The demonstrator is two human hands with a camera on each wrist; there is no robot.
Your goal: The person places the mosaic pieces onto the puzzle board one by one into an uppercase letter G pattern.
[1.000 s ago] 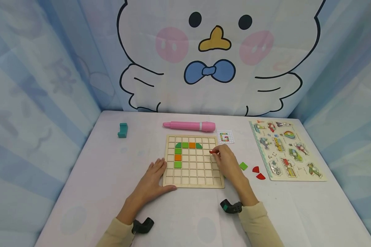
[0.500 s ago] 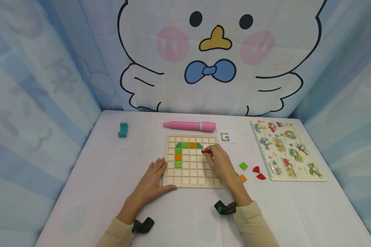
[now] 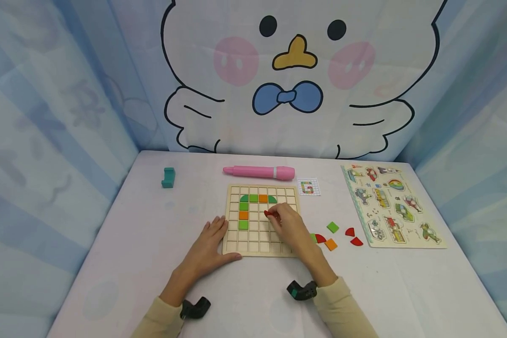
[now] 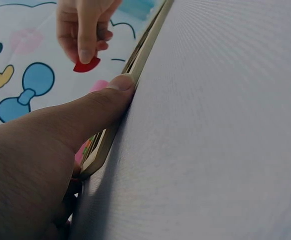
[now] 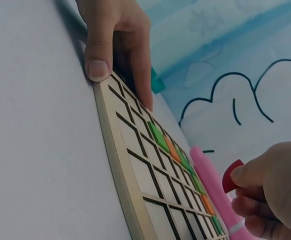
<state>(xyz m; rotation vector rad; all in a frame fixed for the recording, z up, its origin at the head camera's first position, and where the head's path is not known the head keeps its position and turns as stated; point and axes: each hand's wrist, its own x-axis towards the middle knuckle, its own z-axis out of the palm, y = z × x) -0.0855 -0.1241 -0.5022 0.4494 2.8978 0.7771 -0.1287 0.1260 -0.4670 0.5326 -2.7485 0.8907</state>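
A wooden grid board (image 3: 253, 251) lies on the table. Green and orange square tiles and two dark green quarter-circle tiles sit in its cells, in a top row and a column down the left. My right hand (image 3: 290, 227) pinches a red quarter-circle tile (image 5: 231, 176) between thumb and finger, over the board's right half; in the left wrist view the tile (image 4: 87, 65) shows clear above the board. My left hand (image 3: 207, 244) rests at the board's near left corner, fingers straight along the left edge and thumb (image 4: 108, 97) against the front edge.
Loose red, green and orange tiles (image 3: 331, 244) lie right of the board. Beyond it are a pink pen-shaped thing (image 3: 257, 172) and a small pattern card (image 3: 308, 187). A picture puzzle board (image 3: 395, 206) lies at right, a teal block (image 3: 168, 178) at far left.
My right hand has moved left and slightly nearer over the board with the red quarter-circle tile, uncovering loose tiles beside the board. My left hand has stayed in place.
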